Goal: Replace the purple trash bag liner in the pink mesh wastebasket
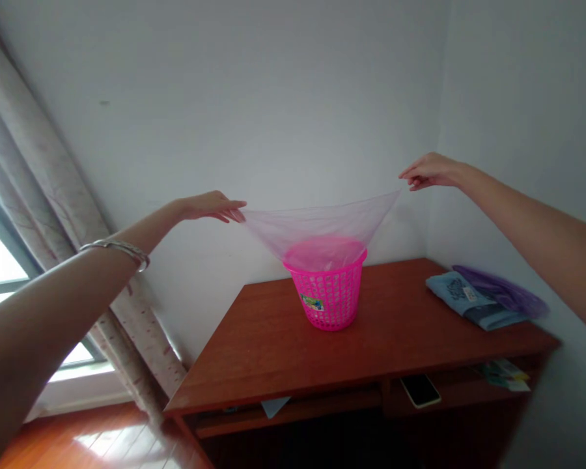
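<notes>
L hand [219,207] pinches one end of the translucent plastic bag [317,225]; R hand [430,171] is narrowed at the opp. corner — I can't tell if it grips. Hands are set wide apart, prob. to spread the bag's mouth. Bag drapes over, apparently into, the pink perforated plastic basket [329,296], upright on the wooden desk [254,339] — prob. for flat support. Basket label [312,303]: multicolored, text illegible. Desk's R end: folded light-blue fabric [444,287] w/ dark lettering, unreadable.

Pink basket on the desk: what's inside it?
Sheer film, seemingly a bag, dips into the pink basket, and something pale shows through its side holes. The film and the basket's front cover its bottom, so whether anything lies there cannot be told.
</notes>
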The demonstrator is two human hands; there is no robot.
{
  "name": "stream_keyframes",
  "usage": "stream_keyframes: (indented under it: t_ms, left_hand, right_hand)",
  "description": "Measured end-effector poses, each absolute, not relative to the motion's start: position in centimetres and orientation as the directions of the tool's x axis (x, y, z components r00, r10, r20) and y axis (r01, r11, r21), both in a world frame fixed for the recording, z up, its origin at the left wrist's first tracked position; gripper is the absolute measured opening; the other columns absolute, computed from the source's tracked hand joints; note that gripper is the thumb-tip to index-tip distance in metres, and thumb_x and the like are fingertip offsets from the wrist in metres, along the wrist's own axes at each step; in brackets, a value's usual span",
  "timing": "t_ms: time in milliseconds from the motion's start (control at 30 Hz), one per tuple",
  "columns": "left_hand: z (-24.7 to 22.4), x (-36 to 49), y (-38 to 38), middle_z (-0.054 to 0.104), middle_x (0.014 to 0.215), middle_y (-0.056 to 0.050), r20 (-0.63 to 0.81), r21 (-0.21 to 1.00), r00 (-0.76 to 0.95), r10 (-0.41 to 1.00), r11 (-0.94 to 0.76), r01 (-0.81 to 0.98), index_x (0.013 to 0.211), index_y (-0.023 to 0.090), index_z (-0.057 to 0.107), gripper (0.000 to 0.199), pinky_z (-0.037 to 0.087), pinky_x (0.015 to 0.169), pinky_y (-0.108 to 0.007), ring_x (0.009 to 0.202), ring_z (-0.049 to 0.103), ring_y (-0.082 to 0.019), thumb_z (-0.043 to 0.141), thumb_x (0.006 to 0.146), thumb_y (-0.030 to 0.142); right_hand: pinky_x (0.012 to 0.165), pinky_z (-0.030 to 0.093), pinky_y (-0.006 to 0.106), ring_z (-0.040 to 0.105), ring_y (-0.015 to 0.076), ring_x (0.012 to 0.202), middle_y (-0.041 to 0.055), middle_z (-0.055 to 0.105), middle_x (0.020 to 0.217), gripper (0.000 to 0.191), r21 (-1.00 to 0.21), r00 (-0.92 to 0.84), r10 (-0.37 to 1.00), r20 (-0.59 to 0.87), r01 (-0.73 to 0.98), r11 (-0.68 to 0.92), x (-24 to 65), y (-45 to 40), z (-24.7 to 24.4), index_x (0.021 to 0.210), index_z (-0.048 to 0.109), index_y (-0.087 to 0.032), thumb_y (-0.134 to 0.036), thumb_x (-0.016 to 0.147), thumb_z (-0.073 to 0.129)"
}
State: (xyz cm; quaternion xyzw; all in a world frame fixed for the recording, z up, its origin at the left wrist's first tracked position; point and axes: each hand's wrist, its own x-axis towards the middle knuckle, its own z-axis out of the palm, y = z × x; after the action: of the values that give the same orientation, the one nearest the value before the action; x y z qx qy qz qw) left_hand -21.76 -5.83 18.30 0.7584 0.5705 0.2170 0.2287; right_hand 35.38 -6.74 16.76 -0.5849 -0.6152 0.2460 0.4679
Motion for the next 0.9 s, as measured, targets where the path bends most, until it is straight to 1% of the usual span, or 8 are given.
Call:
stream_keyframes:
  t_ms: [133,267,400,467,533,633,800,900]
  left_hand:
    - [14.1,-24.1,-7.0,0.071,0.106,-0.016,0.284,0.869,0.134,0.95,-0.314,0.383,0.092,0.011,0.071,0.037,0.05,0.094,-0.04,0.101,0.065,-0.025,0.066,0.076,0.044]
    - [6.7,-25.8,-7.2,0.067,0.12,-0.002,0.388,0.921,0.077,0.918,-0.39,0.006,0.108,0.029,0.065,0.039,0.047,0.099,-0.039,0.121,0.055,-0.023,0.053,0.082,0.056]
    - [0.2,-24.4,-5.4,0.058,0.134,-0.004,0.253,0.967,0.207,0.945,-0.25,-0.043,0.116,0.032,0.061,0.052,0.042,0.103,-0.042,0.123,0.053,-0.026,0.064,0.072,0.06]
    - [-1.0,-22.3,-4.1,0.058,0.133,-0.005,0.282,0.959,0.23,0.932,-0.275,-0.062,0.115,0.03,0.061,0.053,0.039,0.106,-0.041,0.126,0.051,-0.026,0.065,0.071,0.06]
    - [-0.9,-19.8,-3.0,0.056,0.137,-0.006,0.361,0.933,0.275,0.891,-0.345,-0.105,0.12,0.027,0.059,0.056,0.035,0.109,-0.041,0.131,0.045,-0.025,0.06,0.075,0.061]
    - [0.6,-16.0,-2.0,0.048,0.144,-0.012,0.419,0.908,0.36,0.834,-0.39,-0.154,0.131,0.019,0.052,0.066,0.034,0.111,-0.04,0.135,0.04,-0.027,0.056,0.078,0.059]
    - [2.6,-11.5,-1.0,0.042,0.148,-0.014,0.367,0.93,0.442,0.819,-0.319,-0.182,0.138,0.017,0.043,0.061,0.036,0.11,-0.038,0.133,0.044,-0.025,0.055,0.084,0.043]
    - [2.9,-10.1,-0.1,0.054,0.139,-0.011,0.407,0.893,0.32,0.856,-0.298,-0.337,0.135,0.021,0.046,0.05,0.04,0.106,-0.039,0.126,0.051,-0.022,0.049,0.09,0.042]
  right_hand:
    - [0.086,0.053,0.032,0.063,0.0113,0.074,0.0122,0.063,0.092,0.024,-0.922,0.144,0.923,0.357,0.213,0.323,37.9,-8.4,12.5,0.104,0.056,-0.006,-0.023,0.087,0.06]
    - [0.1,0.047,0.032,0.062,0.0177,0.107,0.0158,0.056,0.126,0.026,-0.966,-0.062,0.965,0.256,0.006,0.257,38.4,-9.2,3.9,0.11,0.052,-0.018,-0.036,0.091,0.052]
    - [0.108,0.038,0.032,0.042,0.0186,0.134,0.0143,0.039,0.147,0.036,-0.977,-0.149,0.968,0.201,0.041,0.209,35.5,-7.6,-2.6,0.121,0.047,-0.023,-0.045,0.093,0.041]
    - [0.111,0.034,0.036,0.031,0.019,0.14,0.0127,0.031,0.152,0.05,-0.969,-0.17,0.957,0.235,0.034,0.244,33.3,-6.0,-3.4,0.127,0.044,-0.024,-0.057,0.093,0.032]
    - [0.113,0.031,0.041,0.027,0.0191,0.142,0.0112,0.03,0.153,0.064,-0.961,-0.191,0.942,0.276,-0.028,0.276,31.0,-4.4,-2.6,0.131,0.042,-0.024,-0.068,0.089,0.021]
    - [0.113,0.033,0.041,0.035,0.0206,0.138,0.0121,0.039,0.147,0.07,-0.937,-0.24,0.91,0.338,-0.172,0.303,27.7,-2.7,-0.3,0.127,0.046,-0.022,-0.073,0.087,0.02]
    - [0.108,0.041,0.04,0.054,0.0215,0.121,0.0141,0.052,0.135,0.045,-0.937,-0.43,0.85,0.305,-0.295,0.187,23.8,-1.4,1.9,0.122,0.051,-0.018,-0.05,0.09,0.05]
    - [0.098,0.048,0.041,0.063,0.0194,0.106,0.011,0.06,0.124,0.037,-0.901,-0.448,0.841,0.303,-0.423,0.099,22.8,-0.5,1.7,0.122,0.05,-0.024,-0.045,0.093,0.049]
